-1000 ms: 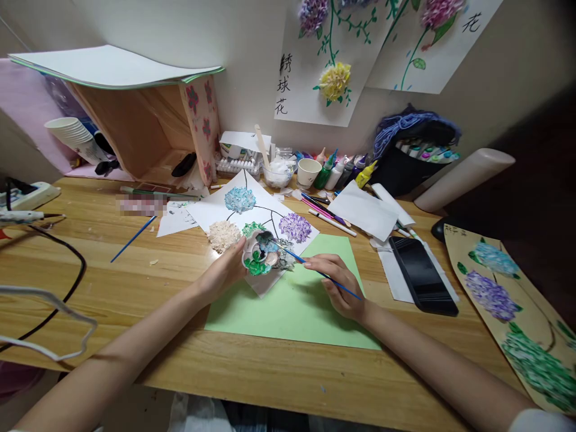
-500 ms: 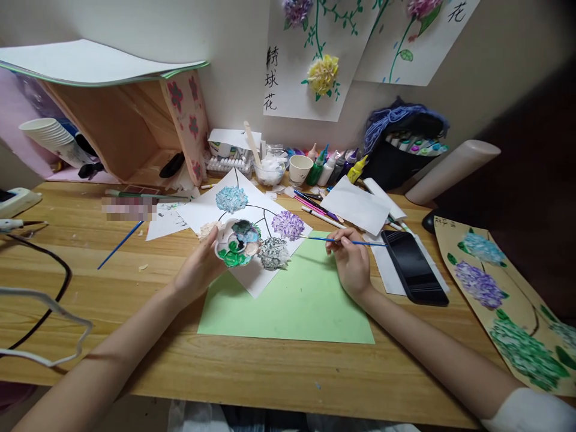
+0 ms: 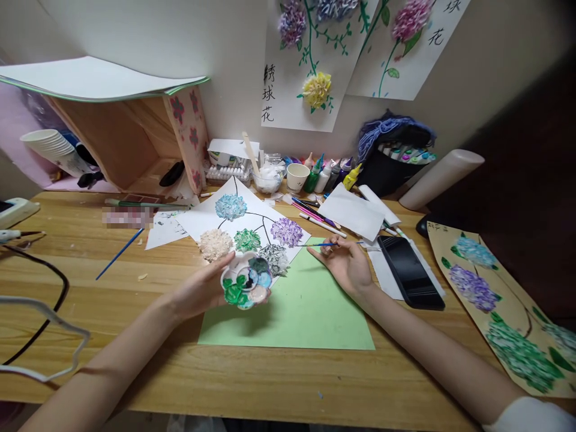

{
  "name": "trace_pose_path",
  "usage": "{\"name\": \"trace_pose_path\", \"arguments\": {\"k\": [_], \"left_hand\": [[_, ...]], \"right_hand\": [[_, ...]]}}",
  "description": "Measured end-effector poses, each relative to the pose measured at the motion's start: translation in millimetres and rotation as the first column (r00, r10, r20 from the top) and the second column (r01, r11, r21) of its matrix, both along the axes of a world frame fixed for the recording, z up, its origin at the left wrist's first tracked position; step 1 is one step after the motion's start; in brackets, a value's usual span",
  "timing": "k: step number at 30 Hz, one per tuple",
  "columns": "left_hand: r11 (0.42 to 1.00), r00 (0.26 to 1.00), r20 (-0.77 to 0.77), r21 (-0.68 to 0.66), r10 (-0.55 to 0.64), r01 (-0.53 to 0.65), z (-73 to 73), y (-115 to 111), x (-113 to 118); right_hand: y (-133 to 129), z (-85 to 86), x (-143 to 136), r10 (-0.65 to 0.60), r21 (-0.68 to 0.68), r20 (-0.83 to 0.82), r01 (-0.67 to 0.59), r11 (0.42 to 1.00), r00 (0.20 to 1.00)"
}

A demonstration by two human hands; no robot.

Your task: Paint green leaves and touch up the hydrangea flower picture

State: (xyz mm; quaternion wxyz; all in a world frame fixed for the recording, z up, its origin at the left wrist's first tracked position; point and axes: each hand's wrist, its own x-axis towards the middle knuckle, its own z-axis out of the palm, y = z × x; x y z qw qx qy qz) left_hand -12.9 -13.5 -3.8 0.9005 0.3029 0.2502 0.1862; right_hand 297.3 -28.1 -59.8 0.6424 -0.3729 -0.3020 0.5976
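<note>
My left hand (image 3: pixel 204 288) is closed on the edge of a flower-shaped palette (image 3: pixel 246 281) with green, dark, blue and pale pink paint. The palette hangs above the near part of a white sheet (image 3: pixel 198 214) bearing blue, pink, green, purple and grey textured flowers joined by dark stems. Pinched in my right hand (image 3: pixel 344 261) is a thin blue paintbrush (image 3: pixel 321 244), its tip pointing left beside the purple flower (image 3: pixel 287 232). A light green sheet (image 3: pixel 315 318) lies partly under the white one.
A black phone (image 3: pixel 410 271) rests right of my right hand. Behind the sheets stand a paper cup (image 3: pixel 297 177), paint bottles (image 3: pixel 324 178) and a bowl (image 3: pixel 269 179). Another blue brush (image 3: pixel 119 254) lies left, and a flower painting (image 3: pixel 483 276) lies right.
The palette in my left hand has moved nearer and slightly right, uncovering the green and pink flowers. My right hand and its brush have shifted slightly left and nearer. The view has tilted upward.
</note>
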Motion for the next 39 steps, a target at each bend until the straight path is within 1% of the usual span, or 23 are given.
{"name": "trace_pose_path", "arguments": {"k": [2,5,8,12,16,19,22,26,29,32,36,39], "left_hand": [[0.999,0.999,0.021,-0.006,-0.031,0.031,-1.2,-3.9,4.5],[0.999,0.998,0.046,-0.008,-0.044,0.045,-2.2,-7.5,8.9],[0.999,0.998,0.042,-0.001,-0.037,0.038,-1.5,-8.0,8.9],[0.999,0.999,0.05,0.031,0.01,-0.012,3.4,-3.9,4.2],[0.996,0.995,0.079,0.061,0.064,-0.069,8.1,3.3,-3.3],[0.99,0.992,0.038,0.063,0.121,-0.124,7.5,7.1,-7.4],[0.988,0.99,-0.008,0.062,0.144,-0.143,5.0,8.0,-8.3],[0.989,0.991,-0.008,0.065,0.137,-0.136,3.6,8.3,-7.5],[0.986,0.987,0.022,0.058,0.158,-0.159,3.9,10.8,-7.1],[0.965,0.965,0.053,0.051,0.256,-0.258,4.0,14.3,-6.3],[0.917,0.916,0.068,0.029,0.395,-0.397,5.8,17.1,-4.0],[0.88,0.879,0.041,0.004,0.475,-0.475,9.4,17.6,-1.7]], "right_hand": [[-5.1,4.6,0.9,0.028,-0.056,-0.059,-0.031,0.998,0.998],[-11.8,8.2,-2.3,0.044,-0.133,-0.141,-0.063,0.989,0.989],[-9.7,6.5,-11.3,0.047,-0.133,-0.155,-0.068,0.989,0.987],[3.6,5.1,-24.3,0.071,-0.146,-0.171,-0.097,0.985,0.983],[11.2,10.3,-33.5,0.05,-0.201,-0.241,-0.101,0.974,0.969],[11.5,15.6,-38.3,0.067,-0.209,-0.266,-0.126,0.97,0.962],[10.7,18.6,-39.4,0.093,-0.199,-0.256,-0.147,0.969,0.962],[8.0,16.3,-32.8,0.109,-0.172,-0.19,-0.143,0.975,0.976],[3.8,10.8,-25.7,0.059,-0.16,-0.127,-0.079,0.984,0.99],[-0.6,5.0,-21.0,0.029,-0.092,0.003,-0.029,0.995,1.0],[-4.9,-0.4,-18.0,0.05,0.075,0.254,-0.071,0.995,0.966],[-7.6,-3.5,-16.2,0.027,0.148,0.362,-0.086,0.985,0.932]]}}
